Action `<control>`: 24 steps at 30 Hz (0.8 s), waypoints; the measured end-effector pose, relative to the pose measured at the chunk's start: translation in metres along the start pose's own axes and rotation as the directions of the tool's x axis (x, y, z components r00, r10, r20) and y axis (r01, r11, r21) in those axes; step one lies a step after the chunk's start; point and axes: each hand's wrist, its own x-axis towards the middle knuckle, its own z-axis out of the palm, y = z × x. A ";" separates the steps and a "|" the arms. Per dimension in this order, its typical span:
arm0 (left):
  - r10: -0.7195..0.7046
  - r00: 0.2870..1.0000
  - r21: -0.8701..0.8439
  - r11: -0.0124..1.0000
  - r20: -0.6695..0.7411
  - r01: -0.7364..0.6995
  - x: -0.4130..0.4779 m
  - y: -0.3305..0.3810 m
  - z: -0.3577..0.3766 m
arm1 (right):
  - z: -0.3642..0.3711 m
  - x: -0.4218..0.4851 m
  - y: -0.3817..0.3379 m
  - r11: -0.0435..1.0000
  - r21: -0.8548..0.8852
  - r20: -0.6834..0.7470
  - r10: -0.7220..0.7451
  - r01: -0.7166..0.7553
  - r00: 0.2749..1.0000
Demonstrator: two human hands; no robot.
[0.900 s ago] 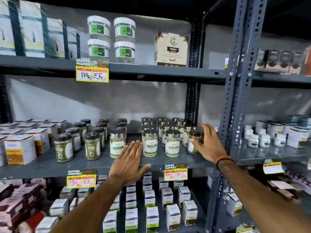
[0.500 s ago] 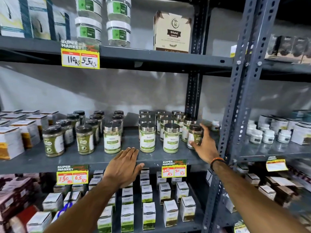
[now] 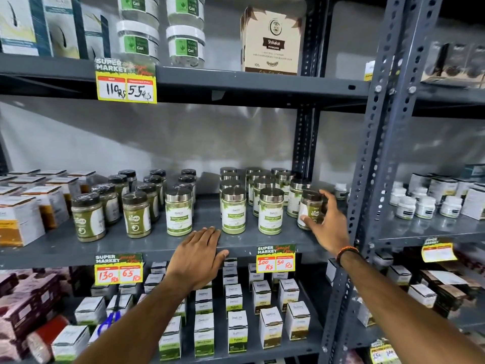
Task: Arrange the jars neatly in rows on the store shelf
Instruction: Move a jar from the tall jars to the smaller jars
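Observation:
On the middle grey shelf (image 3: 147,245) stand two groups of jars. Several black-lidded jars of green powder (image 3: 136,214) fill the left part in rows. Several silver-lidded white-and-green jars (image 3: 233,210) stand at centre and right, with one silver-lidded jar (image 3: 179,211) apart beside the black-lidded group. My right hand (image 3: 326,225) wraps around a dark-lidded jar (image 3: 309,209) at the right end of the shelf, thumb on its label. My left hand (image 3: 198,258) rests flat on the shelf's front edge, fingers spread, holding nothing.
A perforated steel upright (image 3: 378,153) stands just right of my right hand. White-and-orange boxes (image 3: 23,216) fill the shelf's left end. Small boxes (image 3: 236,329) fill the shelf below. Gel tubs (image 3: 137,40) and a powder carton (image 3: 271,40) sit above. Small white pots (image 3: 420,206) occupy the neighbouring bay.
My right hand has closed around the dark-lidded jar at the right end. My left hand dropped from in front of the jars onto the shelf edge. The view tilted slightly down.

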 end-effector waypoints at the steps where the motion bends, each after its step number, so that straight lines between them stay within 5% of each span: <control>1: 0.002 1.000 -0.003 1.000 0.000 -0.002 0.000 0.000 -0.001 | -0.001 -0.001 -0.001 1.000 0.007 -0.009 -0.006 0.006 1.000; 13: 0.024 0.988 -0.138 0.990 0.155 -0.002 -0.005 0.001 -0.035 | -0.004 -0.030 -0.073 0.982 0.113 -0.006 -0.153 0.152 0.988; 24: -0.046 0.994 -0.099 0.994 -0.103 0.036 -0.068 -0.097 -0.109 | 0.095 -0.059 -0.189 0.917 0.265 0.117 -0.337 0.297 0.934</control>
